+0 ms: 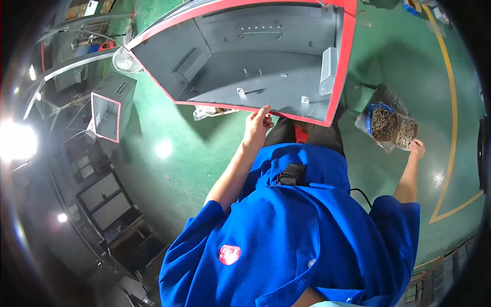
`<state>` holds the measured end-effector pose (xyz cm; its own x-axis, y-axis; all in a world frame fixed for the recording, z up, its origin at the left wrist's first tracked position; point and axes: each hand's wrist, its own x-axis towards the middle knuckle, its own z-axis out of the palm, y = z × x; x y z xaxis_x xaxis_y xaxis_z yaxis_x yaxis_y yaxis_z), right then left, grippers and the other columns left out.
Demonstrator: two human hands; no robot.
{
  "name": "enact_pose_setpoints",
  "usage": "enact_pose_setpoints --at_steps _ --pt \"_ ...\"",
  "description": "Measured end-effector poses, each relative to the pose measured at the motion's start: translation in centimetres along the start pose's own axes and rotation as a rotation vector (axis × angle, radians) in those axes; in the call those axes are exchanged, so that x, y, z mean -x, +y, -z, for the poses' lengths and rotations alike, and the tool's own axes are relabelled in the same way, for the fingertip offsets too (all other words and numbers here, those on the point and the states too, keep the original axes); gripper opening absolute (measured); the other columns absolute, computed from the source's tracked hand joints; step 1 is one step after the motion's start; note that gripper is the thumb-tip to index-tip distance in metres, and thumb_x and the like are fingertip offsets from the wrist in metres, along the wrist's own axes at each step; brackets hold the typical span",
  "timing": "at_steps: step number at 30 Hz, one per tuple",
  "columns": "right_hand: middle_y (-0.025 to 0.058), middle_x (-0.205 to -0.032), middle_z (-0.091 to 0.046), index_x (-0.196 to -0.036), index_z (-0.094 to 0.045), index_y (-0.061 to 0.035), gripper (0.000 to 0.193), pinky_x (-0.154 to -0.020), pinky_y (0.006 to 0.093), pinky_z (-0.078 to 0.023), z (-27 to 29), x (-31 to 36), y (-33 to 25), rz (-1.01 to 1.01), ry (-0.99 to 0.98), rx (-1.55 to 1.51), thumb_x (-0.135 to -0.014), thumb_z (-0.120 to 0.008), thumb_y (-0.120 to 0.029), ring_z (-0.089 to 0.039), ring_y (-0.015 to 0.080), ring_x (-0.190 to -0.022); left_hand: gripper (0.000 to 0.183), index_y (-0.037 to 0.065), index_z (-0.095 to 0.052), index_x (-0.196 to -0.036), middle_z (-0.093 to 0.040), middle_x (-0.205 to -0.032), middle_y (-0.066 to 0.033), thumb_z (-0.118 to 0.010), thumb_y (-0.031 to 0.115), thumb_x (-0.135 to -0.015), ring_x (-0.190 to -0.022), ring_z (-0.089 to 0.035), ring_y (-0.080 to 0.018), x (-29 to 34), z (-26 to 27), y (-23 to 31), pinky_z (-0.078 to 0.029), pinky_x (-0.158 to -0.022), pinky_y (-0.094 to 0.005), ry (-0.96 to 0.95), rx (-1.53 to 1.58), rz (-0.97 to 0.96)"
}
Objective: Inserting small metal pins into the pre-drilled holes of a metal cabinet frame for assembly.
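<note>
A large grey metal cabinet with a red rim [343, 56] lies before me, its open side towards me. My left hand [257, 128] pinches the near edge of that rim, thumb on top and fingers curled at the edge. Inside the cabinet are small clips [305, 100] and folded metal brackets [329, 70]. Out to the right, my right hand [417, 149] reaches a container of light small parts [406, 131]; its fingers are curled at the edge, and what they hold is hidden. Beside it, a blue-edged box [382, 123] holds darker small parts.
A smaller red-rimmed grey cabinet [106, 117] stands at the left. Clear plastic wrapping [366, 123] surrounds the parts boxes. A plastic bag [207, 112] lies under the large cabinet's near edge. Yellow lines [453, 102] mark the green floor, and dark framed equipment [107, 202] stands lower left.
</note>
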<state>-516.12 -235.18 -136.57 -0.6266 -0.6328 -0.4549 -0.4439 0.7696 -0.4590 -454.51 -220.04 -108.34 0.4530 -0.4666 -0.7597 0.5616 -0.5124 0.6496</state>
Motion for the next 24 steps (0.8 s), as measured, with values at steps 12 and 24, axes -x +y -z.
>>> enact_pose_setpoints --at_steps 12,24 --pt "0.0011 -0.074 -0.058 -0.093 -0.063 -0.0010 0.017 -0.060 0.0216 -0.041 -1.7 7.5 -37.5 0.719 -0.637 -0.365 -0.087 -0.062 -0.017 -0.052 0.0081 -0.066 0.018 0.010 -0.052 -0.075 -0.046 -0.064 0.0007 -0.063 0.021 -0.082 -0.058 -0.046 -0.0093 -1.3 2.1 -1.1 -0.041 -0.055 -0.0265 0.085 -0.058 0.040" --pt "0.0074 -0.067 -0.061 -0.075 -0.057 0.0001 0.007 -0.054 0.0298 -0.046 -13.7 20.3 -53.4 1.431 -0.701 0.264 -0.074 -0.059 -0.007 -0.059 0.0151 -0.059 0.023 0.010 -0.049 -0.066 -0.043 -0.058 0.0019 -0.064 0.015 -0.083 -0.053 -0.039 -0.0076 -3.7 3.5 -4.1 -0.035 -0.050 -0.0241 0.182 0.021 -0.008"
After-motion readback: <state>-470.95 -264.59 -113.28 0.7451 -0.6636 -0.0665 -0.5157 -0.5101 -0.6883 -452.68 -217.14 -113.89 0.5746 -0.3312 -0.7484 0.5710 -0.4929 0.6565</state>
